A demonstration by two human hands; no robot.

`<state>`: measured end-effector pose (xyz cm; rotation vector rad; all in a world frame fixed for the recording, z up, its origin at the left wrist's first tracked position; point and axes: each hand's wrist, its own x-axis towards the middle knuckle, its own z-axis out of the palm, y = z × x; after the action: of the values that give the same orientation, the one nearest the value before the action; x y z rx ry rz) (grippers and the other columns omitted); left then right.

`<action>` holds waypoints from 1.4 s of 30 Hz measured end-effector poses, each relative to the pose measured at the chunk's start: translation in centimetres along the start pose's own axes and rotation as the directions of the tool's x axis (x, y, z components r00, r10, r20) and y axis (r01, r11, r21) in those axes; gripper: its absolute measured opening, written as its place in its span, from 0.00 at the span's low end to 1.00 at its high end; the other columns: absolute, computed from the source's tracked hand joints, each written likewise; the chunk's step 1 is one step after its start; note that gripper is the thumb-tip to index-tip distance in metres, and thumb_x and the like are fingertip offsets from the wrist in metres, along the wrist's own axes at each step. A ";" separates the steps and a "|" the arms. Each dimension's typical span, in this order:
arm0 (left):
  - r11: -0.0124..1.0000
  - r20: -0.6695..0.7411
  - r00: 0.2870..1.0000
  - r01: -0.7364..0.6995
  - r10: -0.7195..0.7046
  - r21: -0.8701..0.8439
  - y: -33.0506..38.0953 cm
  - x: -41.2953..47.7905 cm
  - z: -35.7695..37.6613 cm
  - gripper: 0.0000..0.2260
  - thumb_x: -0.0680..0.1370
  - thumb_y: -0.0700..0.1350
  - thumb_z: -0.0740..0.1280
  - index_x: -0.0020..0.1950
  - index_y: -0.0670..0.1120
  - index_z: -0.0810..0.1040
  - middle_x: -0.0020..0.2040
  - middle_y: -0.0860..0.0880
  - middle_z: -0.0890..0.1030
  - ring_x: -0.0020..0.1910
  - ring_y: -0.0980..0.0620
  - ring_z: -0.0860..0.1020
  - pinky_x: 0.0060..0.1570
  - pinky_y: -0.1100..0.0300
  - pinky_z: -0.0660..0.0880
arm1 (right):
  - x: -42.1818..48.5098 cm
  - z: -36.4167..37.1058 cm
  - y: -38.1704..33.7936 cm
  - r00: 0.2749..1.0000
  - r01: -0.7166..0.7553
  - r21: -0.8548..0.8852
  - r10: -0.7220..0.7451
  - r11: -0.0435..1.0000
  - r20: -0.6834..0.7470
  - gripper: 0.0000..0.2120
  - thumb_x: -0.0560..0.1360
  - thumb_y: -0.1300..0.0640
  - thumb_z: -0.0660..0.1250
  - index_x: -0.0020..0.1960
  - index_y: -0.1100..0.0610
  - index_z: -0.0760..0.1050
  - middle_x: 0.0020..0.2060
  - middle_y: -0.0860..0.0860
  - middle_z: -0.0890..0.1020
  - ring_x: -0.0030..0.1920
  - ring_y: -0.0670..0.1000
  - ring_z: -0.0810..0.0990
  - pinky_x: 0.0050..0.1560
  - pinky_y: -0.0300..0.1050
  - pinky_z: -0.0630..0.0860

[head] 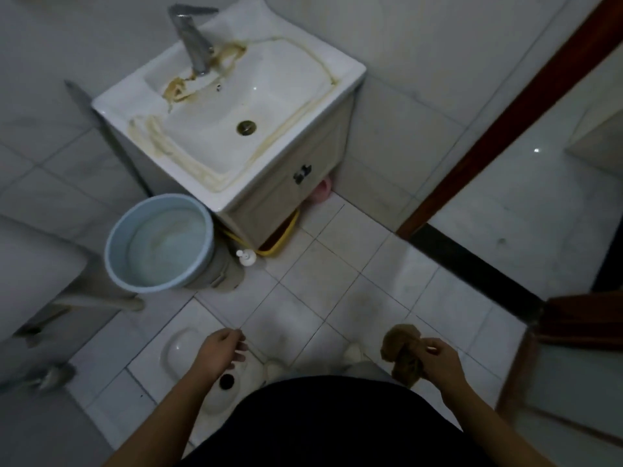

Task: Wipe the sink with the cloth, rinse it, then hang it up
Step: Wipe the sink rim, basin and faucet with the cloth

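A white square sink (323, 72) on a small cabinet stands ahead of me, with yellow-brown stains along its rim and around the chrome tap (194, 42). Its drain (246, 127) sits in the middle of the basin. My right hand (438, 362) is low at the right, closed around a crumpled brown cloth (403, 352). My left hand (220, 353) hangs low at the left, fingers loosely curled, holding nothing. Both hands are well short of the sink.
A pale blue bucket (114, 237) holding water stands on the floor left of the cabinet. A small white pump bottle (246, 257) and a yellow basin (286, 234) lie at the cabinet's foot. A squat toilet (182, 352) is under my left hand. A brown door frame (505, 129) runs at the right.
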<state>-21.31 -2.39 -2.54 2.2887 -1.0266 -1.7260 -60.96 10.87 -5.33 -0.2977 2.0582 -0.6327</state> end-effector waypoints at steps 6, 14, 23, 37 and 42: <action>0.999 -0.042 0.998 0.043 -0.043 0.000 2.3 -0.2 4.2 0.13 0.84 0.44 0.61 0.52 0.36 0.80 0.49 0.36 0.84 0.42 0.40 0.80 0.41 0.55 0.74 | 4.3 -4.0 -3.8 0.992 0.108 0.023 -0.109 0.994 0.066 0.04 0.74 0.61 0.73 0.46 0.61 0.79 0.41 0.59 0.83 0.43 0.60 0.82 0.48 0.57 0.81; 0.991 -0.051 0.990 0.135 -0.135 -0.009 6.8 2.3 5.8 0.13 0.83 0.44 0.62 0.52 0.34 0.80 0.44 0.38 0.84 0.38 0.42 0.80 0.38 0.56 0.71 | 9.5 -4.7 -14.6 0.958 0.268 0.063 -0.273 0.961 0.086 0.02 0.73 0.61 0.72 0.44 0.57 0.79 0.41 0.58 0.82 0.42 0.55 0.81 0.48 0.52 0.80; 0.994 0.070 0.993 0.089 -0.093 0.058 19.7 10.7 7.8 0.13 0.83 0.44 0.62 0.50 0.35 0.80 0.40 0.39 0.82 0.35 0.44 0.77 0.36 0.58 0.69 | 14.7 -5.8 -20.1 0.975 0.221 -0.019 -0.222 0.975 -0.014 0.04 0.74 0.61 0.72 0.46 0.60 0.79 0.42 0.57 0.83 0.45 0.58 0.82 0.46 0.50 0.78; 0.992 0.051 0.990 -0.129 0.128 0.004 35.0 15.2 8.1 0.13 0.85 0.45 0.58 0.56 0.38 0.79 0.52 0.37 0.84 0.44 0.44 0.81 0.40 0.57 0.74 | 23.7 -5.3 -32.3 0.974 0.195 -0.135 -0.176 0.971 0.139 0.07 0.74 0.63 0.73 0.51 0.62 0.79 0.43 0.57 0.84 0.46 0.58 0.83 0.53 0.58 0.80; 0.973 -0.132 0.990 0.021 -0.053 -0.228 32.4 13.3 6.5 0.14 0.84 0.45 0.59 0.54 0.36 0.79 0.52 0.36 0.84 0.40 0.44 0.80 0.38 0.57 0.72 | 27.7 0.9 -41.3 0.869 0.414 -0.228 -0.307 0.881 0.388 0.04 0.75 0.66 0.72 0.47 0.65 0.78 0.37 0.53 0.81 0.40 0.53 0.81 0.37 0.31 0.76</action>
<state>-39.89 -32.77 -1.04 2.2570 -0.7257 -1.5795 -76.57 -36.31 -3.04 -0.9345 1.7641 -0.4407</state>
